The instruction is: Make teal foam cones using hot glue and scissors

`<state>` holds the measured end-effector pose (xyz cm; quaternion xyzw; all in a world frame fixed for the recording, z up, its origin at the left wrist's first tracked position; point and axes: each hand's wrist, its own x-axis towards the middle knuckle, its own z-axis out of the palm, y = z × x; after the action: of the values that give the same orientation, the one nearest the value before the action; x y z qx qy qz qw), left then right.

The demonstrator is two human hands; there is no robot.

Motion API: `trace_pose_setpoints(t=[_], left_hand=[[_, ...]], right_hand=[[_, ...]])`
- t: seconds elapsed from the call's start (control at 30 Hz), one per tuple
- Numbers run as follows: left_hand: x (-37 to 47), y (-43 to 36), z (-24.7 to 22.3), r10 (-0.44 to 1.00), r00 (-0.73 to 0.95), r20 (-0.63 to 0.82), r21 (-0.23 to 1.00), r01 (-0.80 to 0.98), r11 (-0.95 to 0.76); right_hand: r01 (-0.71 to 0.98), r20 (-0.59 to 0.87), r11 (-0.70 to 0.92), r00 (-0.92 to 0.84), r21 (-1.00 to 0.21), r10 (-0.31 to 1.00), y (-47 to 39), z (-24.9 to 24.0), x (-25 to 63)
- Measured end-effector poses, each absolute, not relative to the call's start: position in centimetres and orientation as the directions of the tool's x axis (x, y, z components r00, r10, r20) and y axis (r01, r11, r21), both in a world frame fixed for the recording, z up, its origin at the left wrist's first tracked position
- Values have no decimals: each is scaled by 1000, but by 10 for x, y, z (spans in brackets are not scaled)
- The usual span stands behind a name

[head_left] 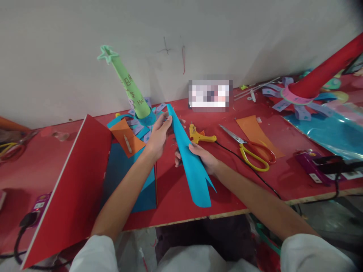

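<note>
A bright blue paper cone [189, 156], rolled from a sheet, is held over the red table, its narrow end pointing away from me and a loose corner showing at its wide lower end. My left hand [161, 134] is closed on its narrow upper part. Around its middle, my right hand [204, 155] grips it with the thumb on top; the other fingers are partly hidden beneath. Just beyond my right hand lies a yellow glue gun [201, 135]. Scissors [246, 147] with red and yellow handles rest to the right.
A green paper cone [131, 88] topped by a star stands at the back left. Orange paper [129, 138] with a pencil-like stick lies near a blue sheet [144, 200]. A red board [70, 189] leans upright at left. Right are a red cone [326, 71] and a purple power strip [312, 166].
</note>
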<state>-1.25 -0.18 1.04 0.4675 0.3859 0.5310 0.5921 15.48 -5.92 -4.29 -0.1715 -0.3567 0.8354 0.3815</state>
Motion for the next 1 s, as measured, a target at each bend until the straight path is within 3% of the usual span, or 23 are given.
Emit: trace_pose_setpoints(t=[0.3, 0.6, 0.83, 1.0], left_hand=[[-25, 8, 4, 988, -69, 141, 981, -126, -149], [-40, 11, 14, 926, -23, 378, 914, 171, -369], [-32, 8, 8, 923, 50, 383, 906, 173, -385], [-32, 7, 9, 914, 90, 396, 868, 287, -405]], right_hand=[[-522, -40, -416, -587, -744, 809, -55, -44, 156], [-531, -110, -409, -505, -742, 856, -55, -45, 155], [-498, -145, -450, -535, -741, 832, -56, -42, 155], [-507, -166, -481, -546, -715, 821, -56, -41, 153]])
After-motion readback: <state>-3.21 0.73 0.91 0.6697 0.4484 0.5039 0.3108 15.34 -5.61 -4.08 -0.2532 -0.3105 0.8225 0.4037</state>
